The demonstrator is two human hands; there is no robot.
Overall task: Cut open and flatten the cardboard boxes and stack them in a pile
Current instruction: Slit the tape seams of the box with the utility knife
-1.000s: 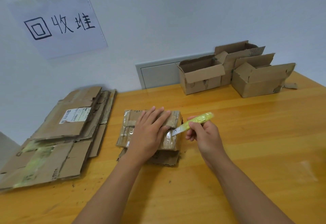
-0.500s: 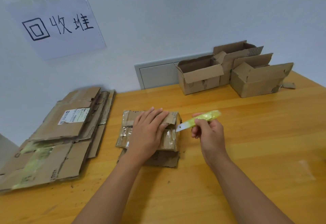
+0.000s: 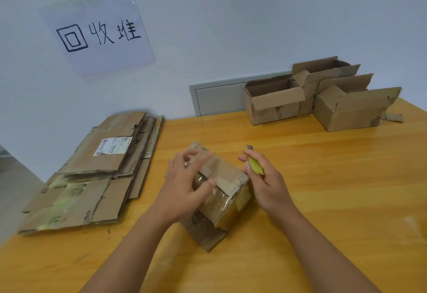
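Note:
A small taped cardboard box (image 3: 227,197) lies turned at an angle in the middle of the wooden table (image 3: 335,188). My left hand (image 3: 184,185) grips its left side, fingers curled over the top and thumb on the tape. My right hand (image 3: 265,179) touches the box's right edge while holding a yellow-green utility knife (image 3: 254,164), blade tip pointing up and away. A pile of flattened cardboard (image 3: 92,172) lies at the left of the table.
Three open cardboard boxes (image 3: 273,102) (image 3: 323,78) (image 3: 353,109) stand at the back right by the wall. A paper sign (image 3: 99,33) hangs on the wall, and a white wall panel (image 3: 217,98) sits behind the table. Bare tabletop lies to the right.
The box has been rotated from flat and square to an angle. My left hand went from pressing on top to gripping it. My right hand swung the knife upright and came against the box.

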